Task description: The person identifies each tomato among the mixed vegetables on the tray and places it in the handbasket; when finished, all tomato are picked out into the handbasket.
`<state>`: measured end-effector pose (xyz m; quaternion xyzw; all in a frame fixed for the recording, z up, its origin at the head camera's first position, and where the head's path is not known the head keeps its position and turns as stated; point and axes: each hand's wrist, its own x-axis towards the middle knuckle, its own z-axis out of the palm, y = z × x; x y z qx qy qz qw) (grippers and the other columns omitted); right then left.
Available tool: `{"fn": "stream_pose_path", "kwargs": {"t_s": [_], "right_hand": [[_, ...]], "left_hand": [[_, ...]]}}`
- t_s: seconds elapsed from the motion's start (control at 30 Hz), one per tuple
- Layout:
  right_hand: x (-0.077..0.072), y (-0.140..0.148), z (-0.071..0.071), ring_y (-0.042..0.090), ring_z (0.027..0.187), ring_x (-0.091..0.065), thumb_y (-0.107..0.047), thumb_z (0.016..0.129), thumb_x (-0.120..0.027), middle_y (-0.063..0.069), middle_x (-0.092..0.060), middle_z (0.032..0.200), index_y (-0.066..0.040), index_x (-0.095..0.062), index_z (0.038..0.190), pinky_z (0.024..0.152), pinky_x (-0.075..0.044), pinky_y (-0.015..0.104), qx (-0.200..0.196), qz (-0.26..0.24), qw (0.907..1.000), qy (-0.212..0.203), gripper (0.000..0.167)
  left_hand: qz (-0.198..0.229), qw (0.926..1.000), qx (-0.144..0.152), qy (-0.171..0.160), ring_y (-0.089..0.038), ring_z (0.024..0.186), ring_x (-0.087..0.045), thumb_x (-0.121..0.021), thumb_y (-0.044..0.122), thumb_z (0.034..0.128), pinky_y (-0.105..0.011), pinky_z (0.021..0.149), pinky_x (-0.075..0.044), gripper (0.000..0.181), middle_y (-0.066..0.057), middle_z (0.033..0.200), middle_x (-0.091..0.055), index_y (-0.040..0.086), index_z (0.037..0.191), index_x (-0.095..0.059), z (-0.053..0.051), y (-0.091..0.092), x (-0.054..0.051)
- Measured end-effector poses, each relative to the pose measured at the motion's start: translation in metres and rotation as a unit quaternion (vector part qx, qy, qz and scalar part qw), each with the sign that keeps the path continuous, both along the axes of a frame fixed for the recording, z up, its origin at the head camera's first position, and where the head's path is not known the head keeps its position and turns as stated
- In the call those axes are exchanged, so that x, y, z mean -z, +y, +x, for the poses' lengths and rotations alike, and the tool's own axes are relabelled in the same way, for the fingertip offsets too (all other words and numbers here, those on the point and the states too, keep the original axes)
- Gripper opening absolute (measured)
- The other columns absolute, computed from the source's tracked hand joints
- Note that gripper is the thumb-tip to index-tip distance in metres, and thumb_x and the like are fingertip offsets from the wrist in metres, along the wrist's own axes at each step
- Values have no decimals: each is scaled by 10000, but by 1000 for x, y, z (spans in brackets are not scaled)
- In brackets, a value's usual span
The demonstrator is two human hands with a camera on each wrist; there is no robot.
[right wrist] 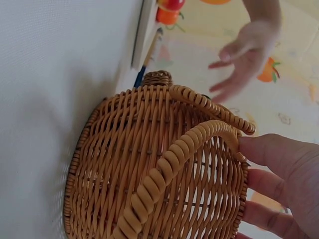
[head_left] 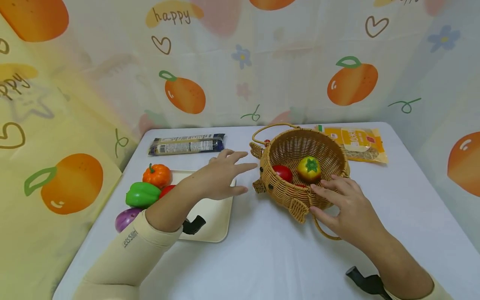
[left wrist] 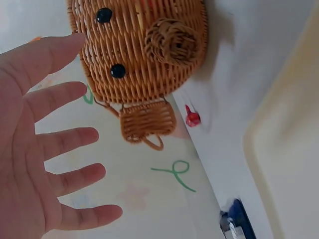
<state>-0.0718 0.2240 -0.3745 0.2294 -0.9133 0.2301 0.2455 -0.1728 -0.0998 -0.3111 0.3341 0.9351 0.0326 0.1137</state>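
Note:
A wicker basket (head_left: pixel 285 196) with animal features stands right of centre. Inside it lie a yellow-red toy fruit with a green leafy cap (head_left: pixel 309 168) and a smooth red toy piece (head_left: pixel 283 173); part of another red thing shows by the near wall. My right hand (head_left: pixel 350 208) holds the basket's near right rim, fingers over the edge and thumb outside near the handle (right wrist: pixel 164 169). Spread fingers mark my left hand (head_left: pixel 223 177), which hovers empty left of the basket. In the left wrist view, its thumb overlaps the basket's edge; whether it touches cannot be told.
On the left, a cream tray (head_left: pixel 221 225) lies partly under my left forearm. An orange pumpkin (head_left: pixel 156 176), green bell pepper (head_left: pixel 142 194) and purple eggplant (head_left: pixel 127 219) are around its left side. Behind are a dark long packet (head_left: pixel 187 144) and a yellow bag (head_left: pixel 358 143).

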Motion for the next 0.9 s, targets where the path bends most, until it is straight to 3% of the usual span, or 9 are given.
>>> {"fn": "stream_pose_path", "kwargs": {"t_s": [0.2,0.57,0.9], "right_hand": [[-1,0,1,434,1237,-552,-174,675,-933,142,-691,1130,-87,-770,1191,904,-528,654,19,24,10000,-27,548],[-1,-2,1,424,1247,-540,-190,684,-931,147,-698,1162,-81,-765,1200,900,-529,648,75,26,9998,-163,553],[-2,-2,2,428,1242,-534,-187,678,-913,143,-677,1150,-79,-761,1202,921,-507,667,44,66,9999,-150,556]], "left_hand": [[-212,9991,-349,88,-443,1485,-275,-690,500,944,-654,1076,-401,709,-106,1672,-280,332,1573,-410,10,-30,11],[-381,9935,-1066,-130,-492,1450,-309,-728,449,924,-756,1024,-398,723,-173,1645,-311,269,1563,-440,30,-84,31],[-212,9879,-1522,-198,-556,1405,-312,-732,401,924,-783,935,-433,665,-213,1596,-366,230,1524,-503,56,-114,47]]}}
